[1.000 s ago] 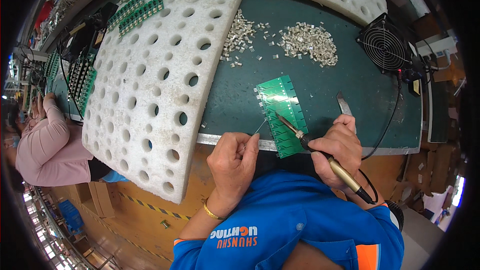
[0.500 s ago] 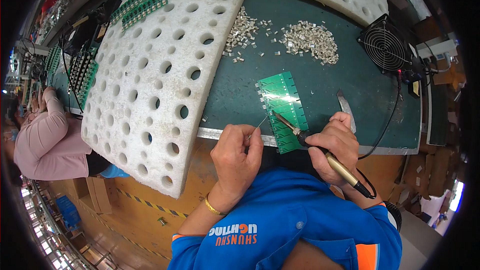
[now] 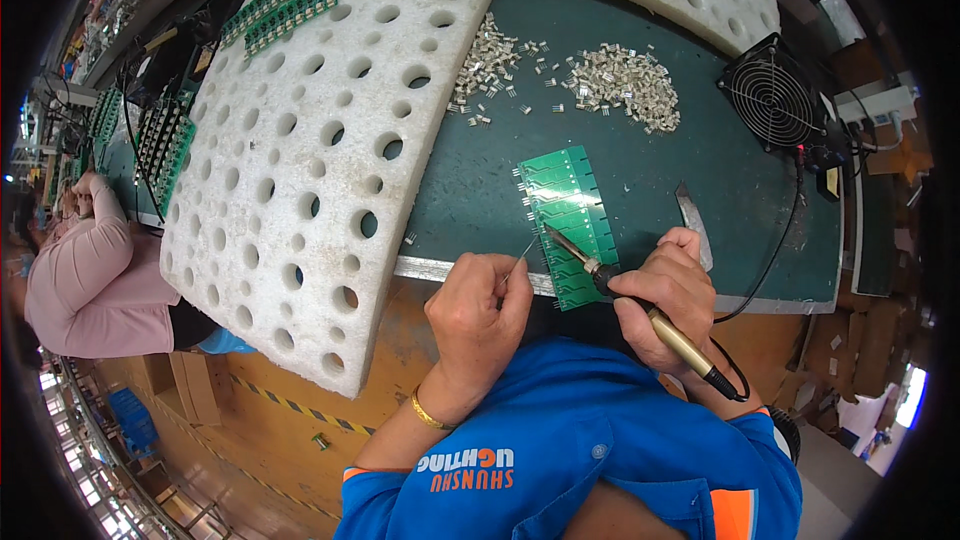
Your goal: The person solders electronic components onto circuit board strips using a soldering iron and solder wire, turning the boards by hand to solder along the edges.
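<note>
Gripping a soldering iron [image 3: 604, 277] in curled fingers, the right hand [image 3: 672, 285] holds its tip at the left side of the circuit board [image 3: 577, 215]; the left hand [image 3: 478, 312] pinches a thin wire [image 3: 524, 252]. The board, flat, green and glossy, notched along its right edge, lies at the front edge of the counter [image 3: 475, 190]. Beyond lie piled connectors [image 3: 625, 85].

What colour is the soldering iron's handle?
A gold handle with black ends, best in the head view.
</note>
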Tool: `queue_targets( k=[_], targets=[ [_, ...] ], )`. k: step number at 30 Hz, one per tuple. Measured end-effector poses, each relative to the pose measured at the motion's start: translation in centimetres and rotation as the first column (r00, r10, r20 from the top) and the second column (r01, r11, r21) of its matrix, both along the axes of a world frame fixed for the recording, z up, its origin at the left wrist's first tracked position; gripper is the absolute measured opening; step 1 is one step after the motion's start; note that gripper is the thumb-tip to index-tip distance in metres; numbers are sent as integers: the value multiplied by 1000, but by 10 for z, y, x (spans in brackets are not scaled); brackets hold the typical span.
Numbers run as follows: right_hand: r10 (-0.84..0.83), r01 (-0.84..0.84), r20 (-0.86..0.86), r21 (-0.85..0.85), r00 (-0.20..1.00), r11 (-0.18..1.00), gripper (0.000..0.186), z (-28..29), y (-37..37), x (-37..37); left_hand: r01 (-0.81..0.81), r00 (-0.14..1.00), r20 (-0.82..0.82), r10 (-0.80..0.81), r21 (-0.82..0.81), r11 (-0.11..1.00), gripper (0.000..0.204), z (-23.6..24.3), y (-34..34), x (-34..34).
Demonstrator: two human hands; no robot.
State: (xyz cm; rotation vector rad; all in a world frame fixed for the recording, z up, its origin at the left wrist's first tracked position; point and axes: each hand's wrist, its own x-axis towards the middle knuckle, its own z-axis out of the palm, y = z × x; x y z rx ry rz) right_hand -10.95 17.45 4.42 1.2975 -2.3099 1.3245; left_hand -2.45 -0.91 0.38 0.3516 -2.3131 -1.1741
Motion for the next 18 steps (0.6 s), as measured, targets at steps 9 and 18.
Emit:
queue_targets(
  k=[9, 18],
  targets=[
    [-3, 3, -27, 18, 1000, 1000, 26, 1, -1, 1, -1, 1000, -21, 0, -33, 999, 11, 1, 0, -2],
    [7, -6, -37, 22, 999, 1000, 27, 1, -1, 2, -5, 1000, -24, 4, -53, 999, 13, 4, 1, -2]
  ],
)
